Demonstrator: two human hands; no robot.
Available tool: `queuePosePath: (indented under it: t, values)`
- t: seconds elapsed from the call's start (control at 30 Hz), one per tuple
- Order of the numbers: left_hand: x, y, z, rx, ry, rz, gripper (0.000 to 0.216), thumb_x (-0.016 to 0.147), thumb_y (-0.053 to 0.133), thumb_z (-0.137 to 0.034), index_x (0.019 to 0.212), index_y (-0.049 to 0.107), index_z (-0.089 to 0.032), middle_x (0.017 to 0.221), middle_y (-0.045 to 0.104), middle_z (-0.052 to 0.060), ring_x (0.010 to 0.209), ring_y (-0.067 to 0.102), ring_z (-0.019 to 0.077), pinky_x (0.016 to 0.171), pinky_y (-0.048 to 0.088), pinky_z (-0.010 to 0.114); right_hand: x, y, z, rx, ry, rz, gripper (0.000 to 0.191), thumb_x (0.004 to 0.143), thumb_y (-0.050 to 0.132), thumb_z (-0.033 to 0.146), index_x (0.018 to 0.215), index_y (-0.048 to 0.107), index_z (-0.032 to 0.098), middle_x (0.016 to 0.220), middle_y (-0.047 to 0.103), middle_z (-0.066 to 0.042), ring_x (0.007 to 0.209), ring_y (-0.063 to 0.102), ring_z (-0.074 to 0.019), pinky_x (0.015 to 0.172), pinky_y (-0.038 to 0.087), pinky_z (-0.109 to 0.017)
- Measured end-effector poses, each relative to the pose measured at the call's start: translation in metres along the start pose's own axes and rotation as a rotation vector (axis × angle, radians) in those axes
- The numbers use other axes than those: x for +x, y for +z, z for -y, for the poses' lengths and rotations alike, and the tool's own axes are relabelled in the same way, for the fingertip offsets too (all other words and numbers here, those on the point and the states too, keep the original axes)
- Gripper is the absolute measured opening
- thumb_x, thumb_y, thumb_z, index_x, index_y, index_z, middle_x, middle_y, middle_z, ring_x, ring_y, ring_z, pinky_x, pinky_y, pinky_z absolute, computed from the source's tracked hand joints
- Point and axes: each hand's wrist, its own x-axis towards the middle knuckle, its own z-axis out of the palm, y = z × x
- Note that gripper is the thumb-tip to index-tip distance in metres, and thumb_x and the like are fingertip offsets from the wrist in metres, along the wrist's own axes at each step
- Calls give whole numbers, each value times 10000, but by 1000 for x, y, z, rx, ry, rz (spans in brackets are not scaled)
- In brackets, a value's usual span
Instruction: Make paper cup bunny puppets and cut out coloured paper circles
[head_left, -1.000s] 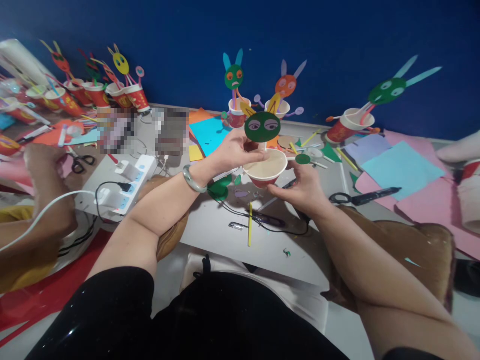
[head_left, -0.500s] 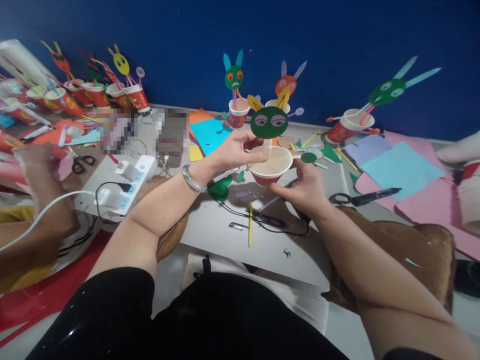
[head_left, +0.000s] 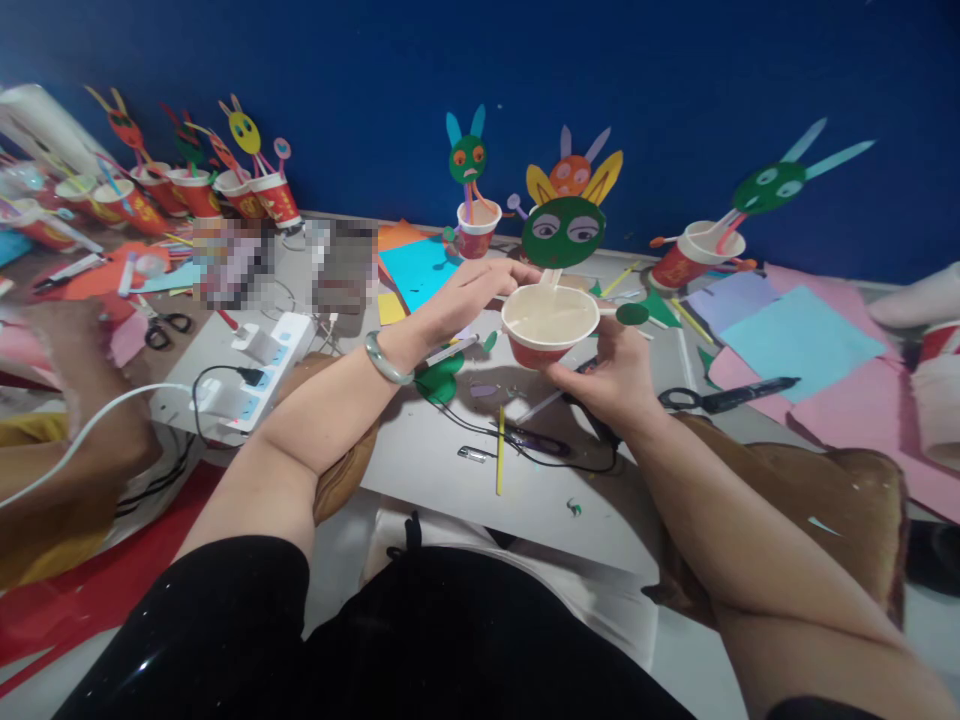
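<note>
My right hand (head_left: 616, 375) is closed around the lower right side of a red paper cup (head_left: 536, 353) with a white rim, held above the table. A green paper face (head_left: 562, 232) with purple eyes and yellow ears rises from the cup's far inner wall on a pale strip. Beside my right fingers, a small green paper disc (head_left: 631, 314) sticks out from the cup's right side. My left hand (head_left: 480, 293), with a bangle on its wrist, lies at the cup's left rim with fingers stretched out behind it. The rim hides part of its fingertips.
Finished cup figures, including one with a green face (head_left: 468, 158), stand along the blue wall. Coloured paper (head_left: 802, 335) and black scissors (head_left: 731, 396) lie right. A yellow strip (head_left: 500, 450) and cable are in front. A power strip (head_left: 274, 370) and another person's arm (head_left: 105, 390) are left.
My left thumb has come out of the cup, and the left fingers have straightened beside the rim. The green face has shifted right and now leans more toward me.
</note>
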Motion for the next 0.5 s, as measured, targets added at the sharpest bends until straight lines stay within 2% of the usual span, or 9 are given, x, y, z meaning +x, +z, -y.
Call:
queuePosePath:
  t: [0.13, 0.23, 0.37, 0.5]
  values:
    - [2, 0, -1, -4, -30, -38, 280, 955, 539, -236, 979, 808, -163, 1141, 854, 83, 1090, 771, 198, 940, 619, 292, 2, 0, 1, 47, 43, -34, 534, 570, 955, 358, 1058, 755, 276, 1086, 814, -103, 1125, 727, -385, 1053, 590, -588]
    - [2, 0, -4, 4, -49, -142, 297, 1016, 535, -280, 951, 805, -176, 1083, 845, 82, 1042, 764, 183, 911, 618, 287, 6, -2, 7, 122, 34, -99, 517, 564, 973, 377, 1024, 761, 275, 1118, 819, -111, 1078, 724, -357, 1024, 600, -565]
    - [2, -2, -6, -15, -65, -270, 283, 1001, 524, -218, 952, 800, -178, 1090, 819, 74, 1021, 729, 153, 889, 616, 270, 20, -13, 15, 215, -3, -188, 442, 580, 993, 419, 913, 738, 280, 1038, 815, -114, 1018, 719, -348, 995, 597, -566]
    - [7, -4, -2, -22, -110, -288, 299, 1014, 487, -159, 963, 781, -183, 1124, 817, 82, 1024, 728, 159, 873, 612, 282, 48, -37, -7, 279, -25, -335, 460, 571, 992, 372, 884, 664, 292, 1021, 775, -106, 1050, 684, -314, 932, 575, -475]
